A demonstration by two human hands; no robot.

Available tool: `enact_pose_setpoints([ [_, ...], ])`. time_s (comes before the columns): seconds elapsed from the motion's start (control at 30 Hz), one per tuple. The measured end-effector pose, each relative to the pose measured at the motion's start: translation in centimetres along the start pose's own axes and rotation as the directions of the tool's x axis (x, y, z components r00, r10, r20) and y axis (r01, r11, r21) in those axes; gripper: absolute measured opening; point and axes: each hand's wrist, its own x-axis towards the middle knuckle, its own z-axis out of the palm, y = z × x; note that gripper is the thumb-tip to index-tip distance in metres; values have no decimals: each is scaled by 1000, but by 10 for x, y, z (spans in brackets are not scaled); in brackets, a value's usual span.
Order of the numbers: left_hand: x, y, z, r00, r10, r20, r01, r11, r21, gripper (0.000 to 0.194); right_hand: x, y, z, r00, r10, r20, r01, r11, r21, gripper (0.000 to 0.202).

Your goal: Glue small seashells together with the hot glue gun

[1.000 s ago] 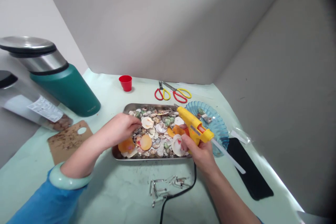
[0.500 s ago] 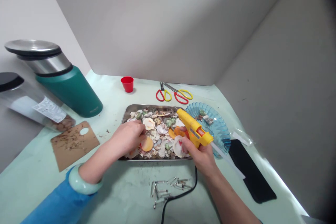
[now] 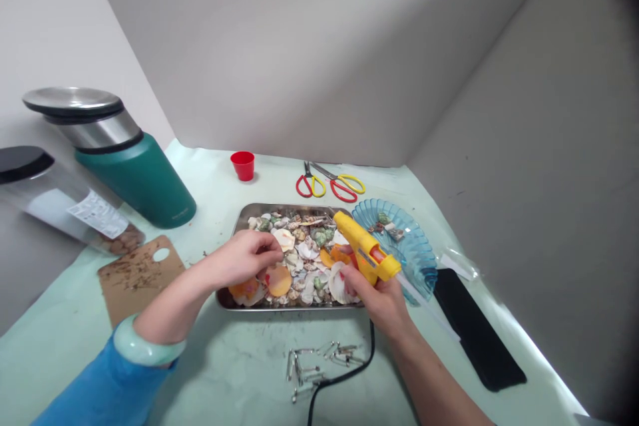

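Pointing far-left, long axis diagonal: yellow plastic glue gun (image 3: 368, 246), clasped in right hand (image 3: 383, 299) over right edge of rectangular silver metal tray (image 3: 309, 307); left hand (image 3: 243, 258) palm-down above left edge, its grip indeterminable.

The left arm (image 3: 187, 299) wears a bright blue sleeve (image 3: 107, 386) and smooth, rounded, pale-green bangle (image 3: 142, 350).

"What hems in the right hand (image 3: 379, 294) gripping the glue gun (image 3: 363, 243)?"
"Blue dish (image 3: 422, 249) just right, black slab (image 3: 479, 333) farther right. The cord (image 3: 372, 341) lies nearer the body."
"Leftward?"
"Left hand (image 3: 244, 256) blocks, low over the tray (image 3: 299, 308)."
"Any gap?"
"Ahead-left of the grip: bare table between cup (image 3: 243, 167) and scissors (image 3: 333, 176)."
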Motion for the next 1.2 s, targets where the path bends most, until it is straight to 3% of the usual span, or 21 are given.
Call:
enact_pose_setpoints([
  [0.1, -1, 2, 6, 986, -49, 161, 107, 921, -375, 26, 0, -9, 6, 999, -1, 37, 0, 1000, 20, 25],
  [0.17, -2, 4, 11, 968, -41, 249, 170, 835, -524, 27, 0, -17, 14, 996, -31, 85, 28, 999, 32, 24],
  [0.27, -4, 8, 16, 944, 13, 329, 207, 753, -624, 25, 2, -28, 26, 984, -101, 147, 97, 995, 29, 30],
  [0.4, -7, 10, 18, 936, 90, 341, 191, 684, -704, 23, 8, -36, 40, 957, -123, 263, 115, 992, 43, 33],
  [0.5, -8, 12, 16, 943, 83, 321, 191, 655, -731, 22, 11, -37, 48, 960, -68, 273, 46, 995, 87, 30],
  [0.63, -10, 14, 12, 958, 50, 283, 167, 705, -689, 26, 13, -36, 54, 975, 26, 222, -70, 979, 191, 27],
  [0.73, -10, 14, 12, 960, 42, 276, 162, 723, -672, 30, 14, -34, 53, 978, 28, 207, -74, 973, 219, 29],
  [0.93, -4, 12, 21, 942, 70, 327, 209, 641, -739, 23, 12, -29, 48, 966, 57, 253, -113, 971, 211, 32],
  [1.0, -3, 12, 23, 957, 52, 287, 184, 655, -733, 26, 12, -27, 48, 973, 57, 223, -111, 965, 239, 30],
  [1.1, -2, 12, 25, 990, 5, 138, 90, 736, -671, 28, 14, -25, 47, 982, 57, 181, -108, 952, 285, 26],
  [1.2, -2, 12, 27, 997, 28, 67, 18, 802, -598, 26, 15, -26, 46, 977, 102, 189, -158, 939, 306, 25],
])
